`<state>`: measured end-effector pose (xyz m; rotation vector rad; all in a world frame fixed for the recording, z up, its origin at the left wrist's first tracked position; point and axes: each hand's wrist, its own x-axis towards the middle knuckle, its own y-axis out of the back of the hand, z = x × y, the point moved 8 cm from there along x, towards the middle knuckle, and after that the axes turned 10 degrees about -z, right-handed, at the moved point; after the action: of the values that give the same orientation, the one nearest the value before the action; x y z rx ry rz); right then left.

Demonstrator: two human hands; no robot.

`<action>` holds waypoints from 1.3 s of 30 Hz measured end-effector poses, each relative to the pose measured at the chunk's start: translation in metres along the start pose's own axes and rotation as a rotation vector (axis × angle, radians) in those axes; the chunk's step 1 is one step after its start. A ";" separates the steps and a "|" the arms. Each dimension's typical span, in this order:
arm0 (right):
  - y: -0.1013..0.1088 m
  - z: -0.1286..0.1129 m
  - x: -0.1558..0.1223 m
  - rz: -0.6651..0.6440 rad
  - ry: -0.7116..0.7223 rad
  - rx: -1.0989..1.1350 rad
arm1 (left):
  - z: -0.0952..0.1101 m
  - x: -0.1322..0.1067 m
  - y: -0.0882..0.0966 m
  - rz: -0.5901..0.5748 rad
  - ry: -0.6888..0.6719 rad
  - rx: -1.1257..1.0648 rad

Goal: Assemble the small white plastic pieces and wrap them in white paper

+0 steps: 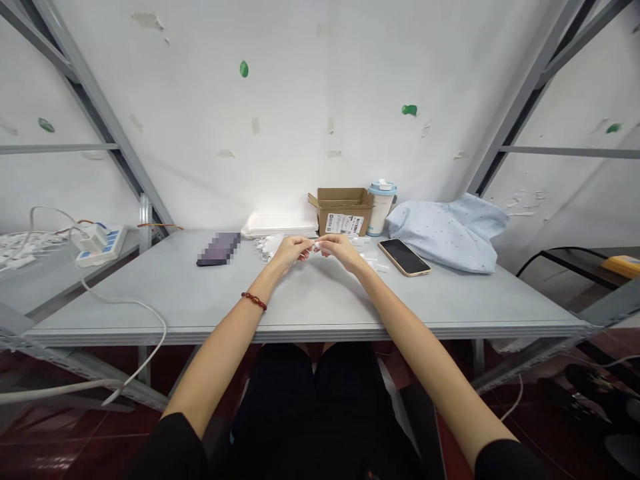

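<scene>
Lightness is to be expected of the small white piece (317, 246), which is held between the left hand (291, 251) and the right hand (341, 247), over the far middle of the counter (320, 300). From its slight bulk, little weight should be felt; stiff, smooth plastic is suggested, so a slip may be risked if the grasp is too loose. It is best taken at its two ends, between thumb and forefinger, and only modest pressure should be used, since any thin part could be bent or cracked.

In looks, the piece is white and plain, with no marking that can be read. Its outline is largely covered by the fingers, and its exact shape cannot be told with confidence at this size.

The left hand is pinched together on one side of the piece, and the right hand is closed in the same way on the other. Just beside the left hand, white cords (269, 245) are gathered in a loose tangle. By the right hand, clear plastic pieces (373, 256) are laid flat, with a phone (404, 257) placed beyond them to the right. Behind the right hand, an open cardboard box (345, 208) is stood near the wall (320, 87).
</scene>
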<state>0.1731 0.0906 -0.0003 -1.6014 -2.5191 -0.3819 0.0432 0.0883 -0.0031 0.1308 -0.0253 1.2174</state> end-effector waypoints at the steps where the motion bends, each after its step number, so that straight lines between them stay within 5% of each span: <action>1: 0.001 0.001 0.000 0.009 -0.004 0.004 | 0.000 0.000 0.001 0.008 0.000 -0.022; 7: 0.002 0.001 0.000 0.023 -0.025 -0.002 | -0.001 0.000 0.011 0.098 0.023 -0.066; 29: 0.005 0.000 -0.002 -0.041 -0.092 -0.161 | 0.001 0.003 0.012 -0.019 0.000 0.145; 31: 0.014 -0.002 -0.002 0.006 -0.103 -0.194 | 0.006 0.005 0.028 0.098 -0.069 0.066; 34: 0.035 -0.003 -0.005 0.128 -0.130 -0.304 | 0.010 0.001 0.068 0.436 -0.184 -0.084; 39: 0.059 -0.005 -0.012 0.237 -0.237 -0.890 | -0.007 -0.015 0.117 0.846 -0.198 -0.286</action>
<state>0.2316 0.1029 0.0099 -2.2969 -2.3927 -1.5140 -0.0722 0.1152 -0.0010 -0.0201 -0.4646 2.0227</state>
